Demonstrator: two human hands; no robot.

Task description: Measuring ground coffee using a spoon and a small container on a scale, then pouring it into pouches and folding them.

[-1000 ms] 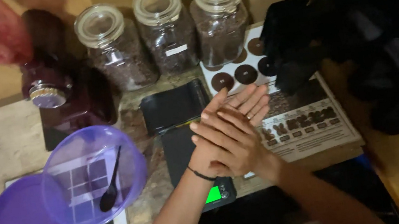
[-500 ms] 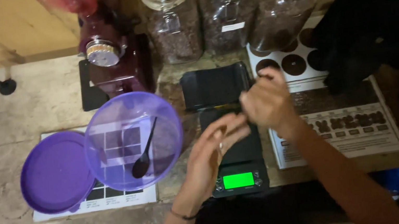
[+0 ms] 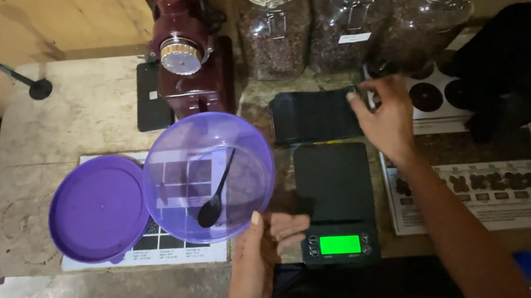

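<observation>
1. Hands at work over a worn desk (image 3: 65, 123): the left hand (image 3: 264, 254) grips the near rim of a clear purple bowl (image 3: 208, 176), thumb on the edge and fingers (image 3: 289, 226) curled beneath it.
2. Inside the bowl lies a black spoon (image 3: 215, 196), its scoop toward the person and its handle slanting up to the right.
3. Just left of the bowl, and touching it, a purple lid (image 3: 96, 209) rests flat on a printed sheet (image 3: 147, 247).
4. The right hand (image 3: 383, 117) reaches to the right edge of a black tray (image 3: 313, 115), fingertips pinched narrowly there; whether they grip it cannot be told.
5. Between the two hands sits a black scale (image 3: 335, 201), its green screen lit at the near end.
6. Behind the bowl stands a dark red grinder (image 3: 192, 69).
7. Three glass jars (image 3: 358, 16) of dark beans line the back of the desk.
8. A chart (image 3: 495, 185) of printed bean pictures lies right of the scale.
</observation>
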